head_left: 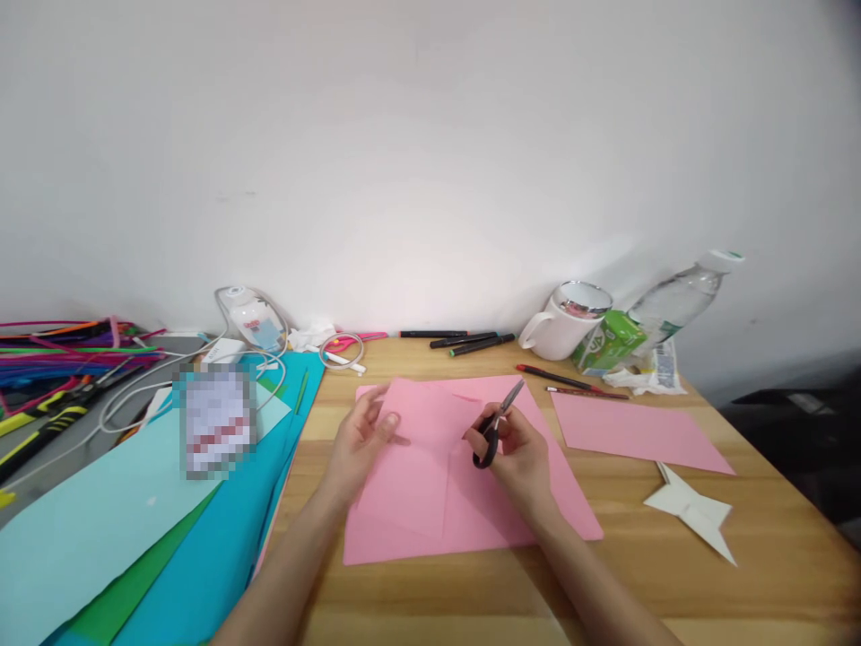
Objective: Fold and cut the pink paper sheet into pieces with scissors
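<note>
A large pink paper sheet (471, 520) lies on the wooden table (673, 574) in front of me, with a smaller pink piece (410, 467) on top of it. My left hand (360, 440) pinches the left edge of the smaller piece between thumb and fingers. My right hand (515, 449) is closed around black-handled scissors (498, 426), whose blades point up and to the right, above the paper.
Another pink sheet (636, 432) and a white folded paper star (696, 513) lie at right. A white mug (565, 321), a green packet (609, 341), a water bottle (679, 301), pens and markers (471, 341) line the wall. Blue and green sheets (134, 538), cables and pipe cleaners (67, 350) fill the left.
</note>
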Demonstrator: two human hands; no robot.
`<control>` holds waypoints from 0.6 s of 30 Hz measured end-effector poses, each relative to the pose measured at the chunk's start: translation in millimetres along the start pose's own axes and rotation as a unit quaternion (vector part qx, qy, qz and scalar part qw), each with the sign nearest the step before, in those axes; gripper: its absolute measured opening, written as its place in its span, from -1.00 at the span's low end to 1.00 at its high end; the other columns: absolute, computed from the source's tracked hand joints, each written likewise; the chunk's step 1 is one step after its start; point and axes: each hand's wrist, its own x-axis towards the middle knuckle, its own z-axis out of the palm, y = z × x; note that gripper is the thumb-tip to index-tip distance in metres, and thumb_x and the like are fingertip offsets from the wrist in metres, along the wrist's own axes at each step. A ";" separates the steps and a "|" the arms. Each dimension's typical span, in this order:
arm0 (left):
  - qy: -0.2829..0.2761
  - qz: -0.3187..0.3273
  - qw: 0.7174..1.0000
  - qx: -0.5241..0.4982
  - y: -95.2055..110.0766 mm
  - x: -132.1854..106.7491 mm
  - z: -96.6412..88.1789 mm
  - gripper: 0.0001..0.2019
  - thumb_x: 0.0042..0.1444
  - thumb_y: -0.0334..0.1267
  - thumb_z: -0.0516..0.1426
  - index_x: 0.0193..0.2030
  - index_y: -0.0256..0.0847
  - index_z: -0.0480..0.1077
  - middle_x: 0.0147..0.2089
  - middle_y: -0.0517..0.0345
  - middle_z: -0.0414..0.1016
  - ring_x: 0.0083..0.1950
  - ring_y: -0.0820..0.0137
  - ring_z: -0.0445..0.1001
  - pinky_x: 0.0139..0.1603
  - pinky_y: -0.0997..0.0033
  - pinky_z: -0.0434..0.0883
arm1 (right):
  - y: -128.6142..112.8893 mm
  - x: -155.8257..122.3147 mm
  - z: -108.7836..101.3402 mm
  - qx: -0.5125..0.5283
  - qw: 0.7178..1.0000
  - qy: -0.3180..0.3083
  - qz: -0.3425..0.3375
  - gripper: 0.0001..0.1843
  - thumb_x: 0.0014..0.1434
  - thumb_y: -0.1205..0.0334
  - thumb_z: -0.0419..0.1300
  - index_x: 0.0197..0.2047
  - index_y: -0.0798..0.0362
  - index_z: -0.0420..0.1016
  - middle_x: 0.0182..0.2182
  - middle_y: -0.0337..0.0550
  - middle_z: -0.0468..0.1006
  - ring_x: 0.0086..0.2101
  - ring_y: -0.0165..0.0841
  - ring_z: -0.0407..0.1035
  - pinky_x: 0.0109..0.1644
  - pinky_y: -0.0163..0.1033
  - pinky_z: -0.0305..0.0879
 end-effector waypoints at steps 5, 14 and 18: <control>0.139 0.370 0.857 0.331 0.4 -4.7 0.1 -0.25 0.01 -0.35 0.20 0.30 -0.06 -0.06 0.29 -0.12 0.10 0.30 0.10 0.08 0.20 -0.05 0.16 | 10.5 0.9 -8.8 -0.070 0.980 0.165 -0.084 -0.86 -0.06 0.32 0.27 -0.35 0.02 0.45 -0.40 -0.21 0.48 -0.35 -0.32 0.36 -0.21 -0.17 0.29; -0.074 0.523 0.780 0.337 6.1 -27.1 17.6 -0.47 0.10 -0.39 0.08 0.23 -0.36 0.11 0.08 -0.23 0.39 0.20 0.10 0.26 0.09 0.03 0.36 | -2.0 0.4 -0.3 -0.095 0.963 0.230 -0.106 -0.87 0.01 0.27 0.23 -0.33 0.06 0.39 -0.45 -0.23 0.46 -0.45 -0.37 0.38 -0.32 -0.21 0.35; -0.102 0.341 0.866 0.350 -3.1 -28.0 25.5 -0.27 0.10 -0.33 0.11 0.34 -0.17 -0.20 0.32 -0.18 0.08 0.31 0.15 0.09 0.21 0.05 0.23 | -17.4 -7.9 6.7 -0.038 0.979 0.191 -0.056 -0.82 0.00 0.26 0.25 -0.30 0.05 0.35 -0.46 -0.24 0.47 -0.44 -0.36 0.40 -0.37 -0.23 0.37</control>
